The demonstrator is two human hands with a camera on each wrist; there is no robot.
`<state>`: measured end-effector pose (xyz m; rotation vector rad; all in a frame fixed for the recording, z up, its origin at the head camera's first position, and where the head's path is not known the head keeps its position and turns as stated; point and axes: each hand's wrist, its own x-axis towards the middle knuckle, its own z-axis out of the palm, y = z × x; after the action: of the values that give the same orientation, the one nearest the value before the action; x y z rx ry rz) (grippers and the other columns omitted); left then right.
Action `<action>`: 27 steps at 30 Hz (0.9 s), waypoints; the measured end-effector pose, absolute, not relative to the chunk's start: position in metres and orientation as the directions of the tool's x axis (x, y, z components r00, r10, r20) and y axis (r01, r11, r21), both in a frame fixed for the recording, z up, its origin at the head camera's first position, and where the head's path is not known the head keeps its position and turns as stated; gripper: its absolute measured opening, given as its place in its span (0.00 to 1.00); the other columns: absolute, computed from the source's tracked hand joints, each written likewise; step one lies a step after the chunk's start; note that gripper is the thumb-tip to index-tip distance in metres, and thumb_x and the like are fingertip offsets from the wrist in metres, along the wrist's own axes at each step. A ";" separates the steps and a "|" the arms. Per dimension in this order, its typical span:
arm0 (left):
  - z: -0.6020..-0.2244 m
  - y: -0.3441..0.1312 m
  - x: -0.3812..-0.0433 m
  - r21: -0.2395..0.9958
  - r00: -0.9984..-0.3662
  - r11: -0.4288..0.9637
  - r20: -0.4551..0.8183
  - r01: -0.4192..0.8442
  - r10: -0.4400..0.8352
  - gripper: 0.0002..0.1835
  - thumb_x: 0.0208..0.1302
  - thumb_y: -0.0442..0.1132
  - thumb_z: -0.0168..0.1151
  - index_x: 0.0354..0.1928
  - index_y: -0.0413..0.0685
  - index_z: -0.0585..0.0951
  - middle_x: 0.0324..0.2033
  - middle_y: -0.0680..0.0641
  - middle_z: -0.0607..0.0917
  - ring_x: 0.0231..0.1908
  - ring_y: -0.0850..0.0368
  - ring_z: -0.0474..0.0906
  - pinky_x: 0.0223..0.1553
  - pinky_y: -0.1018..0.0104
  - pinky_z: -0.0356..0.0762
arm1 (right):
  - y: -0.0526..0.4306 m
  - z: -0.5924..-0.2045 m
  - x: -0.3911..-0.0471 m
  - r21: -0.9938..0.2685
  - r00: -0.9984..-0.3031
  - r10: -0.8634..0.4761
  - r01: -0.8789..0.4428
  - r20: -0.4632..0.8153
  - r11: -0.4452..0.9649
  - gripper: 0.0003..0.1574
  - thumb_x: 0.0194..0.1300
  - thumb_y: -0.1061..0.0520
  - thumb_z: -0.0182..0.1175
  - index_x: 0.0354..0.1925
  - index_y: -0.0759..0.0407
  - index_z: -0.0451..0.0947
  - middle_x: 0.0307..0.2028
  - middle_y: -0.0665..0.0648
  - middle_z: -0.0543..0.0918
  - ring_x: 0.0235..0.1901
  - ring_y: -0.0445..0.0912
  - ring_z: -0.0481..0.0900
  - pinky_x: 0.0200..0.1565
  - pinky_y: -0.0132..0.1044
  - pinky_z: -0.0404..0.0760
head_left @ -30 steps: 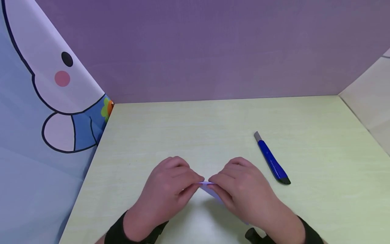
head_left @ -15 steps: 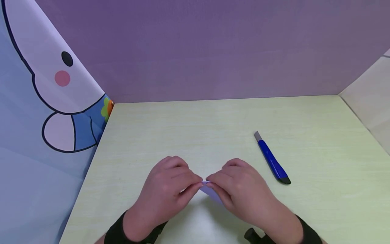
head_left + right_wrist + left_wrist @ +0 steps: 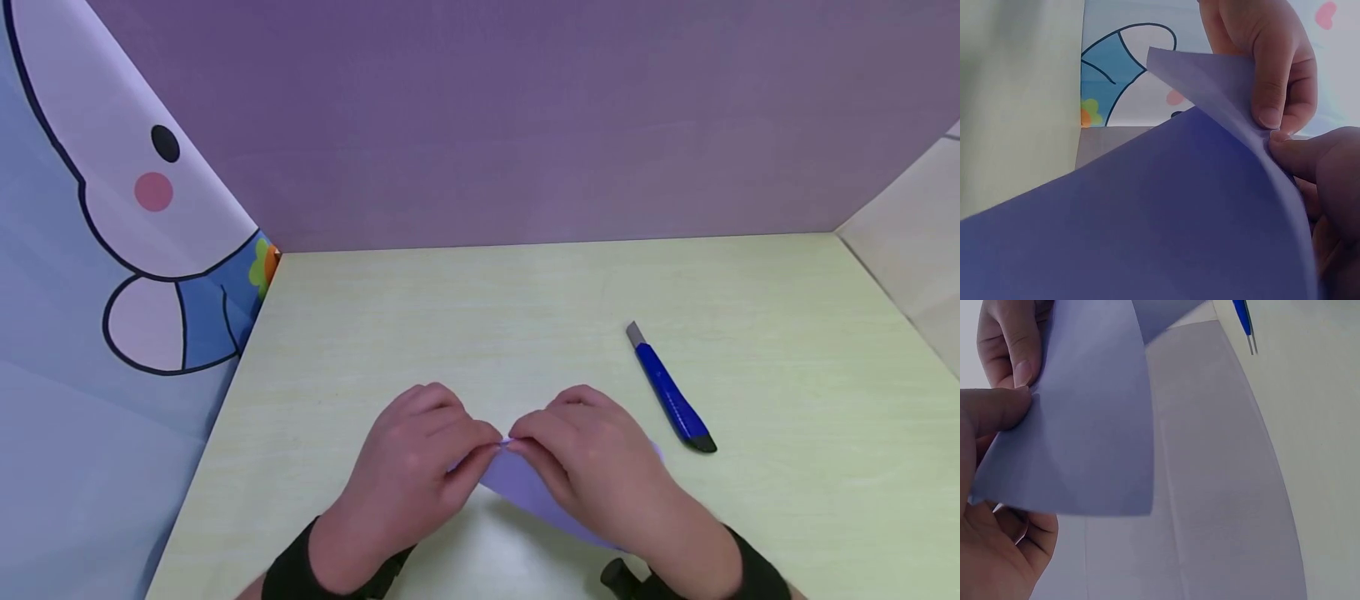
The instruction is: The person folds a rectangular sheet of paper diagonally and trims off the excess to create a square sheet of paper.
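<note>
A sheet of purple paper [image 3: 532, 496] is held up above the table by both hands, its upper edge bent over in a fold. My left hand [image 3: 420, 467] pinches that edge between thumb and forefinger. Close beside it, my right hand [image 3: 592, 467] pinches the same edge, the two thumbs almost meeting. From the left wrist, the paper [image 3: 1097, 419] hangs as a broad flap from the thumbs. In the right wrist view a narrow folded strip [image 3: 1210, 81] stands out along the top of the larger sheet [image 3: 1147, 219].
A blue utility knife [image 3: 671, 396] with a black end lies on the pale table [image 3: 450, 317], right of the hands. A purple panel [image 3: 525, 125] rises at the back, and a cartoon-printed panel [image 3: 60, 400] borders the left side.
The sheet has swung up and tilted, so more of its purple face shows below the hands and a corner appears beyond the right hand. Both hands keep their pinch, with small shifts.
</note>
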<state>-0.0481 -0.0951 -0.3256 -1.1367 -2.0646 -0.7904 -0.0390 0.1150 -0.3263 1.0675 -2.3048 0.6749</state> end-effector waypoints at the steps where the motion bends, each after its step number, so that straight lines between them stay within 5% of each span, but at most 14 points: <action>1: -0.325 -0.095 -0.048 0.195 -0.421 0.447 0.764 0.873 0.489 0.04 0.54 0.32 0.67 0.28 0.51 0.85 0.21 0.58 0.81 0.29 0.58 0.73 0.34 0.67 0.73 | 0.115 -0.326 -0.039 -0.225 -0.567 -0.537 -0.789 0.625 0.572 0.05 0.59 0.55 0.68 0.33 0.52 0.81 0.25 0.43 0.82 0.23 0.35 0.76 0.43 0.39 0.79; 27: -0.315 -0.117 -0.049 0.333 -0.620 0.551 0.612 0.765 0.491 0.04 0.54 0.38 0.71 0.27 0.55 0.83 0.25 0.62 0.82 0.33 0.64 0.73 0.36 0.66 0.74 | 0.129 -0.320 -0.045 -0.196 -0.540 -0.520 -0.794 0.662 0.575 0.11 0.69 0.50 0.60 0.30 0.53 0.82 0.25 0.45 0.83 0.22 0.38 0.77 0.41 0.42 0.80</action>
<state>-0.0494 -0.1171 -0.3155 -1.0161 -2.3361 -0.8159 -0.0453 0.1287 -0.3198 1.0468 -2.2597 0.6589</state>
